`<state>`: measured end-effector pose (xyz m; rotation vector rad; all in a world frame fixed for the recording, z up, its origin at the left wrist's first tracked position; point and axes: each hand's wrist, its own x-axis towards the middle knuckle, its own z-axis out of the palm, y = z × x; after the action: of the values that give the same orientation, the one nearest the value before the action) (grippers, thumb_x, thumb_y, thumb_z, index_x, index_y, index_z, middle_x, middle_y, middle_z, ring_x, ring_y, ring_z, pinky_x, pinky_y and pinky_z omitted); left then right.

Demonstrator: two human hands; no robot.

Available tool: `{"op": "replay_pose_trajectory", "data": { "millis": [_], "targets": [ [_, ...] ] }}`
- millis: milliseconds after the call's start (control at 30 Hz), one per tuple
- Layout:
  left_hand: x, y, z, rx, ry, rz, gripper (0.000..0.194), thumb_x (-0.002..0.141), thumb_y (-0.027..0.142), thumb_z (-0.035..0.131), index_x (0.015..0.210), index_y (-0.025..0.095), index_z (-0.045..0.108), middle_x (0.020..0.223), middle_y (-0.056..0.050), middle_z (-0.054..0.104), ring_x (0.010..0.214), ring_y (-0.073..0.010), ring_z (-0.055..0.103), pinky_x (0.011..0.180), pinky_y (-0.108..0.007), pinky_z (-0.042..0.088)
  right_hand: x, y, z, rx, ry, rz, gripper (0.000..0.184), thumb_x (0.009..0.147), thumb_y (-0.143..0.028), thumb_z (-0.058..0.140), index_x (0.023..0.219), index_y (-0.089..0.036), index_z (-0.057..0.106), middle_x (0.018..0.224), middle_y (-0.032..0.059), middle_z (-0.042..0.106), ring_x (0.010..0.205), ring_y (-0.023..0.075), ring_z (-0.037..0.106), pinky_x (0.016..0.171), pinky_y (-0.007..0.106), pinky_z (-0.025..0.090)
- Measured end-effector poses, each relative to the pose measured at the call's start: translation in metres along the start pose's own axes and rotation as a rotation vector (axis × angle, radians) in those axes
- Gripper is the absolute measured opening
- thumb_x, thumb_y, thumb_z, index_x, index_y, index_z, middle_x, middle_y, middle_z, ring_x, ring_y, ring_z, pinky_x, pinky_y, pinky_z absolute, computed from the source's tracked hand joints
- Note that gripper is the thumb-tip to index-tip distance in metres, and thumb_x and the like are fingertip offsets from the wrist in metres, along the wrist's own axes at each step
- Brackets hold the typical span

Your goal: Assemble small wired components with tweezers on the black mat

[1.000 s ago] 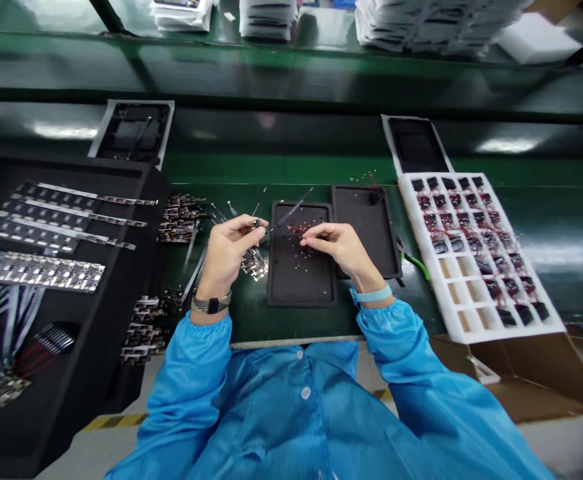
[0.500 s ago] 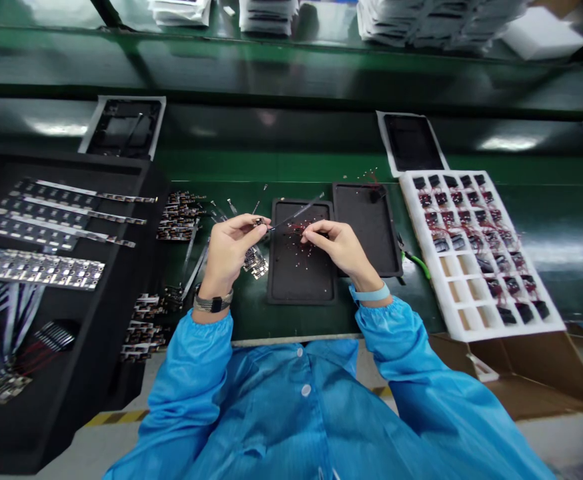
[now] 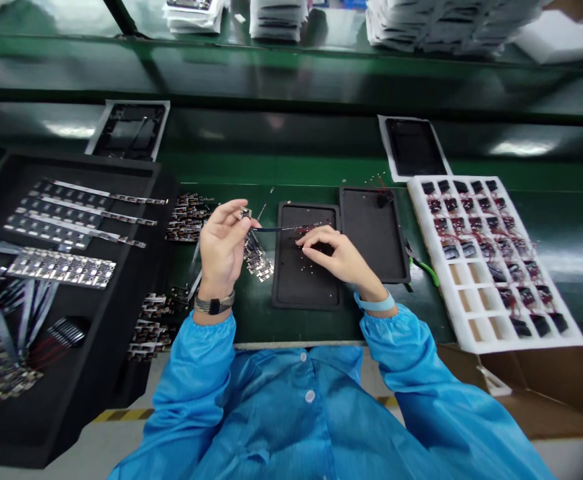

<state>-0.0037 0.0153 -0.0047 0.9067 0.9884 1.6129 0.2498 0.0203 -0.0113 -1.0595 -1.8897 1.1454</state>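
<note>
Left hand [image 3: 220,248] has its grip pinched on a small circuit board [image 3: 245,213] with a dark strip [image 3: 271,229], just left of the black tray [image 3: 309,290]. Right hand [image 3: 339,257] is curled over that tray's red wires [image 3: 302,230]; can't tell if its grip's closed.

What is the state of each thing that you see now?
Left hand: gripping a small circuit board
Right hand: fingers bent, grip unclear
Ribbon cable: extended, nearly straight
Left black tray: flat, holding small pieces
Right black tray: flat
Green-handled pliers: lying down, jaws unclear
White foam tray: partly filled
Cardboard box: open
</note>
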Motion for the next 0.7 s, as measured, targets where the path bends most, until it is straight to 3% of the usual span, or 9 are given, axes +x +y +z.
{"op": "replay_pose_trajectory", "data": {
  "millis": [133, 267, 433, 567, 700],
  "targets": [
    [0.003, 0.005, -0.006, -0.14, -0.026, -0.022, 0.028, 0.073, 0.029, 0.091, 0.097, 0.024, 0.077, 0.091, -0.002, 0.07, 0.075, -0.0116, 0.065, 0.074, -0.026, 0.057, -0.002, 0.001, -0.009, 0.175, 0.037, 0.09, 0.016, 0.097, -0.035, 0.071, 0.093, -0.02, 0.074, 0.094, 0.0066, 0.08, 0.09, 0.0216, 0.074, 0.088, 0.037, 0.055],
    [-0.001, 0.006, -0.003, -0.079, -0.107, -0.118, 0.027, 0.072, 0.027, 0.091, 0.097, 0.02, 0.081, 0.08, -0.002, 0.071, 0.069, -0.0115, 0.064, 0.063, -0.022, 0.052, -0.004, 0.007, -0.017, 0.346, 0.042, 0.178, 0.019, 0.091, -0.036, 0.078, 0.088, -0.018, 0.071, 0.078, 0.0041, 0.077, 0.073, 0.0178, 0.072, 0.074, 0.031, 0.055],
    [-0.01, 0.006, 0.006, 0.071, -0.272, -0.302, 0.028, 0.073, 0.024, 0.09, 0.099, 0.016, 0.083, 0.079, -0.005, 0.075, 0.067, -0.0122, 0.067, 0.062, -0.022, 0.052, -0.006, 0.006, -0.023, 0.315, -0.027, 0.215, 0.023, 0.089, -0.038, 0.08, 0.088, -0.017, 0.073, 0.07, 0.0028, 0.073, 0.064, 0.0152, 0.066, 0.065, 0.028, 0.052],
    [-0.01, 0.011, 0.003, -0.071, -0.241, -0.28, 0.025, 0.07, 0.023, 0.092, 0.093, 0.018, 0.083, 0.075, -0.002, 0.074, 0.063, -0.0106, 0.065, 0.061, -0.021, 0.053, -0.008, 0.0, -0.034, 0.278, 0.085, 0.209, 0.023, 0.086, -0.038, 0.082, 0.086, -0.017, 0.073, 0.068, 0.001, 0.069, 0.061, 0.0138, 0.062, 0.063, 0.027, 0.05],
    [-0.011, 0.009, 0.002, 0.037, -0.305, -0.342, 0.022, 0.072, 0.024, 0.091, 0.091, 0.017, 0.082, 0.076, -0.004, 0.075, 0.062, -0.0118, 0.066, 0.058, -0.022, 0.051, -0.009, -0.004, -0.03, 0.299, -0.066, 0.218, 0.024, 0.086, -0.037, 0.082, 0.083, -0.016, 0.073, 0.067, 0.0009, 0.068, 0.062, 0.0136, 0.062, 0.064, 0.027, 0.049]
  ]
}}
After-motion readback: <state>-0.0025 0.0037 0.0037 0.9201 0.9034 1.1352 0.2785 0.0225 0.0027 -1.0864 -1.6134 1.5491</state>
